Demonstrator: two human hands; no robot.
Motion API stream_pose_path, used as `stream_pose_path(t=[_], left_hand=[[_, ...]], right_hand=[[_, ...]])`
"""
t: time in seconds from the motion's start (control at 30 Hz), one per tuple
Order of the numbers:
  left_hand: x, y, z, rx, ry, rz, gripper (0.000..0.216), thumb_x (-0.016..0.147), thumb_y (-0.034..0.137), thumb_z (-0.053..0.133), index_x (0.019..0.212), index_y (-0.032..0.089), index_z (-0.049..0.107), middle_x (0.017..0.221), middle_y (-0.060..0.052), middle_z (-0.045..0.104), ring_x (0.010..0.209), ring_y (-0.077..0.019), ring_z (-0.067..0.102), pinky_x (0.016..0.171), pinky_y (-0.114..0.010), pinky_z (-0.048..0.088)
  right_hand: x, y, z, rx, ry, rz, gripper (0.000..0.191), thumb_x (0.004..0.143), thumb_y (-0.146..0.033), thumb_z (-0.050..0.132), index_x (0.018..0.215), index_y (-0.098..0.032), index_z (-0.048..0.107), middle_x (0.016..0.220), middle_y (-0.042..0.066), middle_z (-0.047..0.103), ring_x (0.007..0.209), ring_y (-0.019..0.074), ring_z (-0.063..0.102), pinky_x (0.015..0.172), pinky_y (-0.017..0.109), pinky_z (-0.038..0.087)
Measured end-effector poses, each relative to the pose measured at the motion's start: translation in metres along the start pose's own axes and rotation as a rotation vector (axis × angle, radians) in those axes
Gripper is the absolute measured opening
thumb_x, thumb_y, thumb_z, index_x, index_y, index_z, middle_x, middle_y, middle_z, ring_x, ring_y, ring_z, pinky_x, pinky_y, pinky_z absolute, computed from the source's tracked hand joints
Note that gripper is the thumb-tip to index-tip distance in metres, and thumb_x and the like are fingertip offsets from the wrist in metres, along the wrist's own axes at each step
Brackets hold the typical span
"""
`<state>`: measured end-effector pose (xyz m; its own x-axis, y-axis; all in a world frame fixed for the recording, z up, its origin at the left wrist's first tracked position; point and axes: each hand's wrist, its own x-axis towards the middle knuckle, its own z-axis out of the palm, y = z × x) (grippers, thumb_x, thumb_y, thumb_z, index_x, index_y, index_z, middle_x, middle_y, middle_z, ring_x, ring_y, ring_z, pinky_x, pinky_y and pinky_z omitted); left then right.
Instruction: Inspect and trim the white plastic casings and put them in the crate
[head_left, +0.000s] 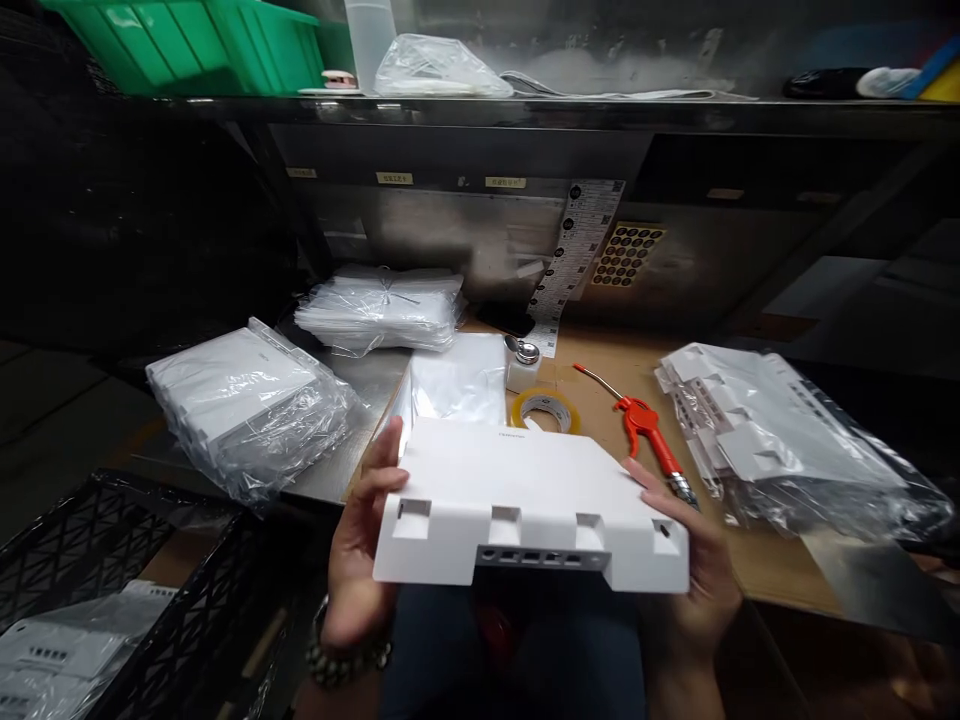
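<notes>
A flat white plastic housing (525,495) with a row of ports along its near edge is held level above my lap. My left hand (360,550) grips its left side, thumb on top and fingers beneath. My right hand (694,565) grips its right side the same way. Just beyond the housing on the bench lie a roll of yellow tape (545,408) and a red air blow gun (646,430).
Bagged white housings lie stacked at the left (247,405) and right (780,440) of the cardboard-covered bench (772,570). Clear bags (382,308) and a small dispenser bottle (521,362) sit further back. A black crate (112,590) stands at lower left. A green bin (195,40) is on the shelf above.
</notes>
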<state>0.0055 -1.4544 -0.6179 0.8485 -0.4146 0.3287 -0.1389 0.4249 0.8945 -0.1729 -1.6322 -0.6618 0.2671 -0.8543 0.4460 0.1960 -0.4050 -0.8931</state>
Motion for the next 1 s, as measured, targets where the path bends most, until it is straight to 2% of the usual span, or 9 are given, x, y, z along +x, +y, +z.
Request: stream_pose_path(t=[0.07,0.1,0.17,0.23,0.3,0.4,0.53,0.73,1.0], left_hand=[[0.004,0.001,0.004,-0.210,0.041,-0.217,0.084,0.082,0.092,0.036,0.133,0.032,0.068,0.159,-0.005,0.049,0.154,-0.0354,0.031,0.121,-0.055,0.038],[0.006,0.002,0.005,-0.273,0.021,-0.357,0.086,0.085,0.089,0.033,0.137,0.029,0.065,0.158,-0.008,0.051,0.152,-0.0366,0.034,0.119,-0.057,0.040],[0.009,0.002,0.004,-0.325,-0.079,-0.566,0.072,0.090,0.076,0.049,0.134,0.023,0.068,0.146,-0.013,0.062,0.148,-0.0386,0.042,0.118,-0.057,0.041],[0.008,0.000,0.001,-0.382,-0.121,-0.637,0.050,0.093,0.057,0.060,0.124,0.020,0.074,0.135,-0.012,0.070,0.144,-0.0379,0.046,0.120,-0.054,0.039],[0.004,-0.004,-0.002,-0.478,-0.131,-0.635,0.042,0.096,0.050,0.058,0.119,0.019,0.076,0.129,-0.010,0.074,0.144,-0.0362,0.047,0.123,-0.053,0.035],[-0.005,-0.006,-0.006,-0.588,-0.192,-0.609,0.046,0.098,0.057,0.054,0.116,0.023,0.078,0.128,-0.005,0.075,0.145,-0.0350,0.044,0.124,-0.052,0.032],[-0.012,-0.004,-0.009,-0.606,-0.225,-0.664,0.058,0.088,0.074,0.057,0.120,0.029,0.077,0.123,-0.001,0.077,0.144,-0.0351,0.047,0.120,-0.049,0.040],[-0.014,-0.011,-0.017,-0.592,-0.191,-0.656,0.068,0.076,0.085,0.061,0.115,0.033,0.079,0.115,-0.001,0.080,0.136,-0.0357,0.056,0.113,-0.048,0.047],[-0.019,-0.024,-0.034,-0.578,-0.034,-0.707,0.079,0.070,0.092,0.056,0.122,0.036,0.075,0.106,-0.001,0.082,0.127,-0.0343,0.064,0.112,-0.049,0.048]], right_hand=[[-0.003,0.002,-0.001,-0.008,0.009,-0.142,0.025,0.091,-0.027,0.067,0.115,-0.033,0.071,0.132,0.006,0.071,0.123,0.0370,0.067,0.107,0.065,0.050],[-0.005,0.003,-0.003,-0.022,-0.003,-0.204,0.026,0.094,-0.026,0.063,0.117,-0.034,0.071,0.135,0.005,0.070,0.125,0.0365,0.066,0.106,0.066,0.051],[-0.008,0.008,-0.006,-0.053,-0.025,-0.304,0.028,0.099,-0.027,0.055,0.120,-0.036,0.071,0.139,0.004,0.067,0.128,0.0352,0.064,0.104,0.065,0.052],[-0.010,0.013,-0.009,-0.043,-0.023,-0.330,0.026,0.101,-0.031,0.054,0.118,-0.038,0.072,0.144,0.002,0.063,0.130,0.0339,0.062,0.103,0.064,0.054],[-0.013,0.017,-0.010,0.012,0.018,-0.235,0.030,0.096,-0.033,0.065,0.125,-0.037,0.069,0.146,0.003,0.062,0.130,0.0333,0.062,0.104,0.061,0.054],[-0.015,0.019,-0.015,-0.003,0.078,0.153,0.060,0.083,-0.032,0.081,0.140,-0.028,0.062,0.140,0.010,0.067,0.126,0.0334,0.066,0.105,0.052,0.056],[-0.018,0.018,-0.028,0.148,0.038,0.573,0.046,0.097,-0.050,0.063,0.131,-0.020,0.070,0.133,0.015,0.071,0.123,0.0336,0.067,0.100,0.047,0.058],[-0.029,0.021,-0.043,0.285,-0.057,0.644,0.041,0.095,-0.045,0.067,0.132,-0.028,0.070,0.130,0.011,0.072,0.112,0.0322,0.073,0.087,0.040,0.065],[-0.034,0.024,-0.047,0.159,-0.162,0.547,0.049,0.098,-0.049,0.061,0.141,-0.025,0.062,0.138,0.013,0.066,0.124,0.0339,0.067,0.101,0.046,0.059]])
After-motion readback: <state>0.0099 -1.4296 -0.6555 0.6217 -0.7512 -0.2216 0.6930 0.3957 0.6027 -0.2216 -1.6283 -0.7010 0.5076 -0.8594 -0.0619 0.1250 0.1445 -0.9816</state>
